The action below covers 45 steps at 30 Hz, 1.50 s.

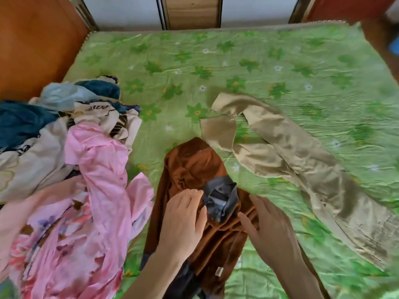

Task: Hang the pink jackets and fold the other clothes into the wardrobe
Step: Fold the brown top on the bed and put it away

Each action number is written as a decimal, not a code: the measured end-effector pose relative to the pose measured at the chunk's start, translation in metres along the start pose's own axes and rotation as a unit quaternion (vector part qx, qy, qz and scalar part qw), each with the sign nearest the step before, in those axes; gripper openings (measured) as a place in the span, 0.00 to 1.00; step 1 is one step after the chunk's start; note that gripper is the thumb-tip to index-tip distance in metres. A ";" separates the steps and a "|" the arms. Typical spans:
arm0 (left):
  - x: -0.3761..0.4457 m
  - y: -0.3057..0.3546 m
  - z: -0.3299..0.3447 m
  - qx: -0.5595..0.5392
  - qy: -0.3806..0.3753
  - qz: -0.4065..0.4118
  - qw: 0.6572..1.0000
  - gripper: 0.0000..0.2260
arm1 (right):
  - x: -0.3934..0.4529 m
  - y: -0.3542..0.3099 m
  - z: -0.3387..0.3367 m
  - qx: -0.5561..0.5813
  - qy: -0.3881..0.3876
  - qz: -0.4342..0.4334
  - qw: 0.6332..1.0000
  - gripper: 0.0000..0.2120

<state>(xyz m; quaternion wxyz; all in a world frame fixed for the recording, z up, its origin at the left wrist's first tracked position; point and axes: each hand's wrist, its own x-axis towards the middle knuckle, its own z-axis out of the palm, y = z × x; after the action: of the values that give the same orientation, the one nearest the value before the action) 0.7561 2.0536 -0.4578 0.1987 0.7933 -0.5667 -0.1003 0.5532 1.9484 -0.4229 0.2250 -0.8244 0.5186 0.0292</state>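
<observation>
A brown velvet garment [194, 165] with a dark grey collar [220, 197] lies crumpled on the green bed in front of me. My left hand [183, 219] rests flat on it just left of the collar, fingers straight. On the garment's right side lies my right hand [272, 229], fingers extended. A pink jacket [103, 169] lies draped over the clothes pile at the left. A tan garment [287, 156] is spread across the bed to the right.
The pile at the left also holds cream printed fabric [32, 160], teal cloth [19, 121] and a floral pink piece [54, 244]. The green flowered bedsheet [216, 61] stretches behind. A wooden headboard [36, 39] stands at far left; wardrobe doors [192, 11] are beyond the bed.
</observation>
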 end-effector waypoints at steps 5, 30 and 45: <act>0.030 -0.051 0.073 -0.002 -0.073 0.016 0.997 0.18 | 0.046 0.010 0.079 0.003 -0.040 0.048 0.998 0.29; 0.090 -0.084 0.061 0.026 -0.092 0.038 0.995 0.07 | 0.073 0.054 0.114 0.150 0.123 0.051 0.980 0.14; 0.089 -0.017 -0.131 -0.188 -0.180 -0.002 0.966 0.09 | -0.013 0.021 -0.115 0.229 0.152 -0.038 0.961 0.10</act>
<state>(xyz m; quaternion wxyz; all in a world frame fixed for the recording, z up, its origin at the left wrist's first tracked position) 0.8511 2.0013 -0.3413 0.2386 0.7118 -0.5626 -0.3462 0.5070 1.9056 -0.3230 0.3272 -0.7647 0.5079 -0.2239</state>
